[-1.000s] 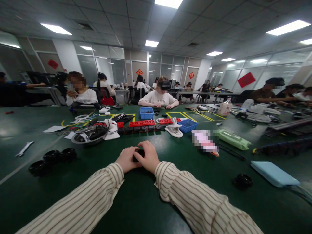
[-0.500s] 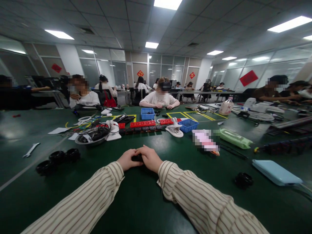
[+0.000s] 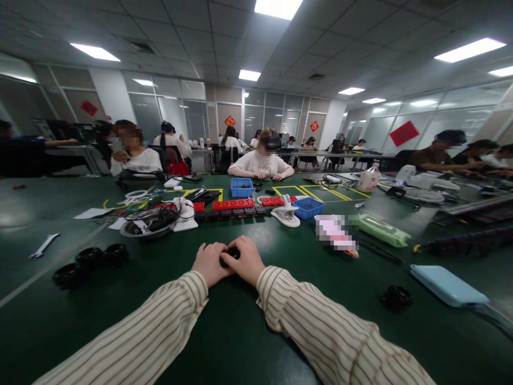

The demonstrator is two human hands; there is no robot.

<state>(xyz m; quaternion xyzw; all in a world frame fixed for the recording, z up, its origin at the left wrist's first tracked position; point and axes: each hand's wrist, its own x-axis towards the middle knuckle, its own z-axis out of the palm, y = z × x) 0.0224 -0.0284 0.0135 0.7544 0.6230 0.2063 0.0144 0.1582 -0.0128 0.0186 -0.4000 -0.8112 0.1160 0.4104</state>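
Note:
Between my two hands, low over the green table (image 3: pixel 256 321), is a small round black part (image 3: pixel 230 258), mostly covered by fingers. My left hand (image 3: pixel 211 263) wraps it from the left side, and my right hand (image 3: pixel 247 260) grips it from the right, thumb across the near side. Off to the left sit three black ring-shaped parts in a row, the middle one (image 3: pixel 89 258) touching or close to its neighbours. One more black ring-shaped part (image 3: pixel 396 297) lies apart on the right. What the held part's underside looks like is hidden.
An open-end wrench (image 3: pixel 45 246) lies at far left. Beyond my hands stand a cable-filled bowl (image 3: pixel 128 231), a red power strip (image 3: pixel 234 204), a white clip stand (image 3: pixel 286 214) and blue bins (image 3: pixel 308 207). A light-blue box (image 3: pixel 449 286) and green packet (image 3: pixel 382 230) are rightward. A person sits opposite.
Both hands have shifted their hold, and more of the black part's top now shows between them. The view has moved slightly; the other table items stay put.

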